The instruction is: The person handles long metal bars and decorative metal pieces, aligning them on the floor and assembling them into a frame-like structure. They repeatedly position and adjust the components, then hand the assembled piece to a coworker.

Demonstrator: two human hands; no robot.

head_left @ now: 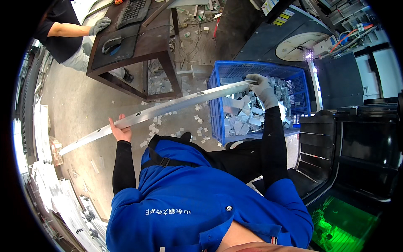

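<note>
A long silvery metal bar [170,108] with small slots along it lies across in front of me, sloping from the lower left up to the right. My left hand [122,133], bare, supports it from beneath with thumb and fingers around it, toward its left part. In a grey glove, my right hand [265,93] is closed on the bar's right end, above a blue plastic crate [215,113]. Inside the crate lie many loose metal offcuts [245,115]. Part of the right fingers is hidden by the glove's back.
A dark brown table [147,48] at the far left bears a keyboard [133,11] and a mouse [112,43]. Beside it stands a co-worker, whose gloved hand [100,25] rests on its edge. Dark machinery [340,84] fills the right. Scraps [157,126] litter the floor; long bars [69,201] lie left.
</note>
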